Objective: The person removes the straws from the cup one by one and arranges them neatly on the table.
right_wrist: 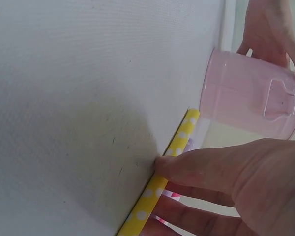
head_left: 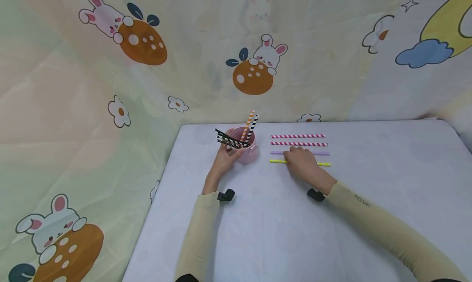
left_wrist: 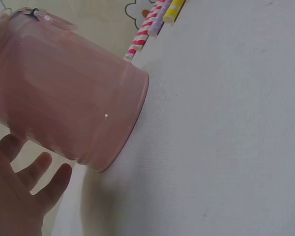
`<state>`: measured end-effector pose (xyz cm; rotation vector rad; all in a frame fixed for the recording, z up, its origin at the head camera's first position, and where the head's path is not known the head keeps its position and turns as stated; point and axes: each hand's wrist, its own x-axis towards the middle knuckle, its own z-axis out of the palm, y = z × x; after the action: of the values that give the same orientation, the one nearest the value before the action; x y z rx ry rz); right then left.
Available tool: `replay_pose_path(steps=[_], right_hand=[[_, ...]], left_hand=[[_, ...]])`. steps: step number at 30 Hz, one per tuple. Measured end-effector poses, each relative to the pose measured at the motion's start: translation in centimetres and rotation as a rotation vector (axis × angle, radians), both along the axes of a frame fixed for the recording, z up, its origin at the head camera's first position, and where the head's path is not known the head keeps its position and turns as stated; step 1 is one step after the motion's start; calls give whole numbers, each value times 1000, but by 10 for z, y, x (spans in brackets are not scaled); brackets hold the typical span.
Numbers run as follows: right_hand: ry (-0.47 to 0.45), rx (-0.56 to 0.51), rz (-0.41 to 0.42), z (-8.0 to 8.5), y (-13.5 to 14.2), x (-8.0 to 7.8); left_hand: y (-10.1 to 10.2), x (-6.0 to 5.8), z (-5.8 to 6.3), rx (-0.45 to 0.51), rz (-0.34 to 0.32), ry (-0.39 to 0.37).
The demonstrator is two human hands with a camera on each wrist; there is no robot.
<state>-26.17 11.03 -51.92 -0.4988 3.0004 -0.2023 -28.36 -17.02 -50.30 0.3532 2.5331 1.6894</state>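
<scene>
My left hand (head_left: 223, 161) grips a pink cup (head_left: 248, 154), its thumb at the near side of the rim. In the left wrist view the cup (left_wrist: 71, 88) is tilted, with some fingers spread below it. Paper straws stand in the cup: an orange-striped straw (head_left: 247, 125), a black-and-white striped straw (head_left: 252, 129) and several black-patterned straws (head_left: 226, 138) leaning left. My right hand (head_left: 306, 164) pinches a yellow polka-dot straw (right_wrist: 176, 146) lying on the table, thumb on its near side. A purple straw (head_left: 321, 153) lies just beyond, partly hidden by the fingers.
Two red-and-white striped straws (head_left: 298, 136) lie parallel beyond the purple one. A white cloth covers the table (head_left: 273, 224). Behind it and to the left hangs a cartoon-printed curtain (head_left: 206, 69).
</scene>
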Motion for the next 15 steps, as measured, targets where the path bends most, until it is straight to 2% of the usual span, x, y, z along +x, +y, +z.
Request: replay_pose_path(steps=[6, 15], right_hand=[[-11, -27, 1, 1, 2, -2], [-12, -30, 15, 1, 3, -1]], left_hand=[[0, 1, 2, -13, 7, -16], [1, 1, 1, -19, 10, -1]])
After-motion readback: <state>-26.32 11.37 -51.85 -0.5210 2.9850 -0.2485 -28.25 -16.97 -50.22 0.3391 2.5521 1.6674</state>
